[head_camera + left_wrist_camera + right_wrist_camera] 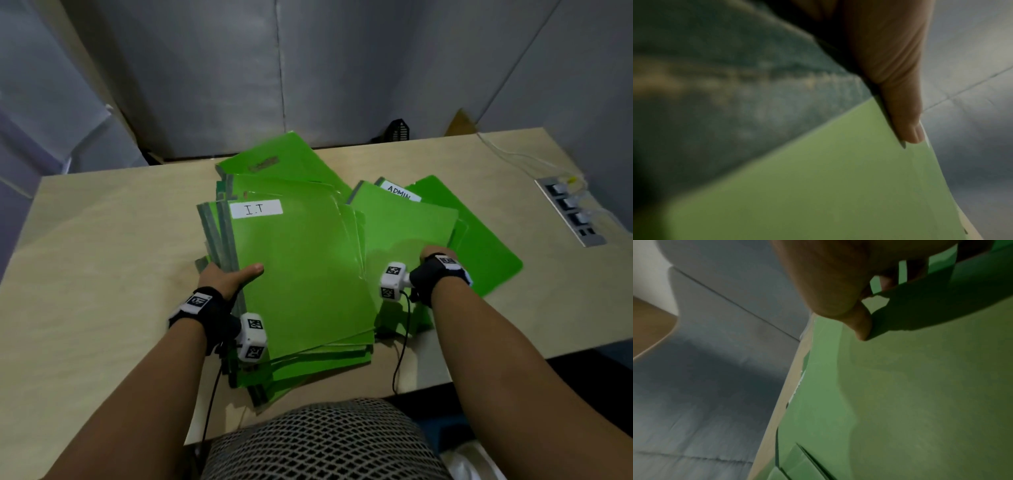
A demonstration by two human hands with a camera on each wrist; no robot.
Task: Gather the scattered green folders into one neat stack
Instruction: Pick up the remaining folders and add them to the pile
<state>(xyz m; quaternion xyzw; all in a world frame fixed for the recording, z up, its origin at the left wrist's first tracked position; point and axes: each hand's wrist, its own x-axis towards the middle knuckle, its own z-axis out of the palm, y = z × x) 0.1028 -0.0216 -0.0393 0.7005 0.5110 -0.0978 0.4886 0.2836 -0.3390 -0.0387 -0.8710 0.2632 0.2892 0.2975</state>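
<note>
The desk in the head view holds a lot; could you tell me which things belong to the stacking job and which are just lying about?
Job:
I.T folder, gripped by left hand
ADMIN folder
loose folder, held by right hand

Lying about:
power strip
white cable

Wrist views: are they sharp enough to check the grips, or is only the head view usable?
Head view: dim but sharp, I.T folder label legible. Left wrist view: blurred, only the left hand thumb on green is clear. Right wrist view: soft, right hand shadowing the folder.

Glossy, smooth plastic green folders (301, 267); matt pale wood-grain table (102, 240); white paper labels (256, 208).
</note>
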